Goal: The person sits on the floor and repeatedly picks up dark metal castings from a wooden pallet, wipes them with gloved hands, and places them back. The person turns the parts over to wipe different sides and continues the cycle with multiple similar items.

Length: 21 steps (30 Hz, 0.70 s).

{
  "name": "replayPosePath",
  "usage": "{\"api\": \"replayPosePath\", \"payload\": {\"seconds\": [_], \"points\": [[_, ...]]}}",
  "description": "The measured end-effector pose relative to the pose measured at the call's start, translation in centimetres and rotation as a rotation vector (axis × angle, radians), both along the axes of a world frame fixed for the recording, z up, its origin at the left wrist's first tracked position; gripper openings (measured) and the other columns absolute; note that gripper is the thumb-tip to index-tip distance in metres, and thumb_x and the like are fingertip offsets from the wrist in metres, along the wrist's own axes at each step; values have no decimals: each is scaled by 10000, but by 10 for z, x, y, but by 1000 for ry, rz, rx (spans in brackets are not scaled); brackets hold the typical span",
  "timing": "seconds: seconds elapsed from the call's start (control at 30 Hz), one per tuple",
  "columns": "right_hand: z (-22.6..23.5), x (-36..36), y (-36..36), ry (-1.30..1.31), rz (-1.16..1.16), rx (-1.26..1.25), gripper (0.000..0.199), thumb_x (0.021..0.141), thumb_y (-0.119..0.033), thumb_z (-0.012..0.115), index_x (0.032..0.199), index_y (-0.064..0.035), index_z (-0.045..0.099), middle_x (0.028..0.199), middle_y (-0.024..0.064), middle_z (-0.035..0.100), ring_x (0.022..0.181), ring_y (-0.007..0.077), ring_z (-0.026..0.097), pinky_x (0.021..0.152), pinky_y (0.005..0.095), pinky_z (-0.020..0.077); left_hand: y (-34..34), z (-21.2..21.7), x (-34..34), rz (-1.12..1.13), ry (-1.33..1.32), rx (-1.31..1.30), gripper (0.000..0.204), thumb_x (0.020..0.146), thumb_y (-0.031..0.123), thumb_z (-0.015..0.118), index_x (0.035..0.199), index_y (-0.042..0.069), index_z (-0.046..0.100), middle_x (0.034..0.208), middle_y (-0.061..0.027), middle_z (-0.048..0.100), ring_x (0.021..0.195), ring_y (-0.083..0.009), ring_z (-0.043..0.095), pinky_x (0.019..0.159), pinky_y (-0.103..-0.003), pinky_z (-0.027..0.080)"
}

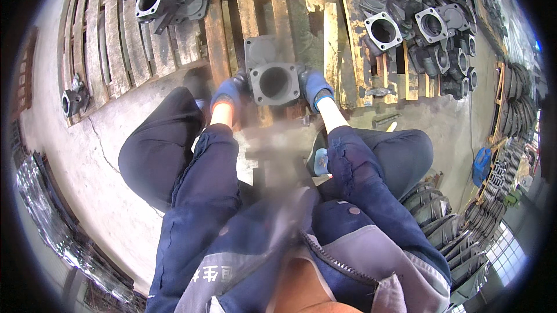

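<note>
A dark grey cast metal housing is between my two gloved hands, above the gap at the near edge of the pallets. Its square flange with corner holes and a wide round bore faces up toward me, and a flatter plate-like part extends behind it. My left hand, in a blue glove with an orange cuff, grips the casting's left side. On the opposite side my right hand, also in a blue glove, holds the flange's right edge. The fingertips of both hands are partly hidden behind the casting.
Wooden pallets lie ahead, with similar castings at the back left and a larger heap at the right. One small casting sits at the far left. Stacked metal parts stand near my right side; a blue object lies beyond.
</note>
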State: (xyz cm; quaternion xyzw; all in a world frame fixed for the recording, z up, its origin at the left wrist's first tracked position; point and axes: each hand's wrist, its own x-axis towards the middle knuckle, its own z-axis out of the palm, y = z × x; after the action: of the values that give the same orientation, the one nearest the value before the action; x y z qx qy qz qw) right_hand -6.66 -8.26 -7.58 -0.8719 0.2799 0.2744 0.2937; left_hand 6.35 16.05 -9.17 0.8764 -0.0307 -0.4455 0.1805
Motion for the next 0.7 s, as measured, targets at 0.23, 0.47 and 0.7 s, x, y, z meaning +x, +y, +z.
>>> {"api": "replayPosePath", "payload": {"seconds": [0.23, 0.47, 0.7], "points": [[-20, -11, 20, -287, -71, 24, 459, 804, -264, 700, 1235, -137, 607, 1112, 175, 680, 1053, 351, 661, 885, 432, 539, -8, 27, 5, 202, -8, -128, 503, 996, 527, 431, 1084, 112, 702, 969, -32, 730, 792, -186, 629, 741, -349, 492], [57, 4, 2, -731, -726, 480, 330, 902, -303, 645, 1065, -17, 664, 968, 152, 670, 871, 272, 632, 731, 369, 513, -45, 124, 0, 530, -6, -610, 682, 959, 581, 454, 1180, -35, 647, 983, -194, 683, 862, -285, 635, 794, -417, 497], [256, 33, -24, -1227, -538, 34, 304, 830, -182, 762, 1040, 26, 691, 821, 123, 709, 717, 207, 651, 673, 323, 521, -69, 258, 36, 15, -510, -857, 637, 1007, 562, 369, 1071, 4, 669, 922, -250, 667, 875, -402, 632, 806, -432, 474]]}}
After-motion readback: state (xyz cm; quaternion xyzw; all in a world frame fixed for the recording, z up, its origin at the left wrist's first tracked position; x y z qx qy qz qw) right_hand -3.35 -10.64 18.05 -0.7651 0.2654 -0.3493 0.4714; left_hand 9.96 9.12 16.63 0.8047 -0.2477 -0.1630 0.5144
